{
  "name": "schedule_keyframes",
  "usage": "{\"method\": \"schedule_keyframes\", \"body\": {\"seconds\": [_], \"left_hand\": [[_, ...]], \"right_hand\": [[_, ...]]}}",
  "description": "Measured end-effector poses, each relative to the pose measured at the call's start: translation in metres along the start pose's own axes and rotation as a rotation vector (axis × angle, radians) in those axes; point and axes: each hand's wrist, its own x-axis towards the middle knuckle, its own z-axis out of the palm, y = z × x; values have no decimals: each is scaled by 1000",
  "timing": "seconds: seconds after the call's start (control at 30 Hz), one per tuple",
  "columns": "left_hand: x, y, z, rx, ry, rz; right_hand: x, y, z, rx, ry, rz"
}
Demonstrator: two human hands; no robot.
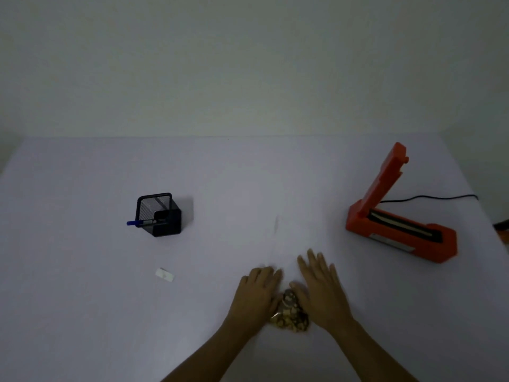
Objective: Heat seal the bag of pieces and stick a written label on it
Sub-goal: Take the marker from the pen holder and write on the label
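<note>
White counter under dim light: both hands flat on a clear bag near its front edge.

Left hand (257, 292) and right hand (321, 288) lie spread, fingers unclenched, pressing the bag (289, 312) of brownish pieces between them; it looks light, limp and slippery, best pinched by its empty film above the lumps. Further left lies a label (164, 274), beyond it the pen (140, 223) in a mesh holder (159, 215); the sealer (399, 216) stands open toward the right edge.
</note>
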Motion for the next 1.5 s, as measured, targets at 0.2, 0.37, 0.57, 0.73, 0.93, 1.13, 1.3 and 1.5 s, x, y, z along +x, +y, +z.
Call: {"method": "schedule_keyframes", "body": {"seconds": [0.2, 0.37, 0.57, 0.73, 0.93, 1.13, 1.3, 1.5], "left_hand": [[0, -7, 14, 173, -31, 104], [-1, 9, 11, 163, -62, 67], [-3, -13, -33, 83, 190, -74], [-47, -76, -86, -193, 709, -511], [-65, -173, -120, -444, 680, -907], [-50, -202, -124, -549, 411, -762], [-49, -204, -121, -591, 432, -703], [-50, -205, -123, -591, 391, -679]], "right_hand": [[9, 21, -7, -75, -45, -72], [16, 29, -12, -103, -94, -99], [44, -12, -30, -82, -31, -91], [79, -103, -45, 195, 84, -296], [122, -226, -54, 301, 137, -468], [138, -272, -35, 242, 154, -433], [139, -278, -30, 175, 209, -399], [145, -302, -32, 69, 218, -392]]}}
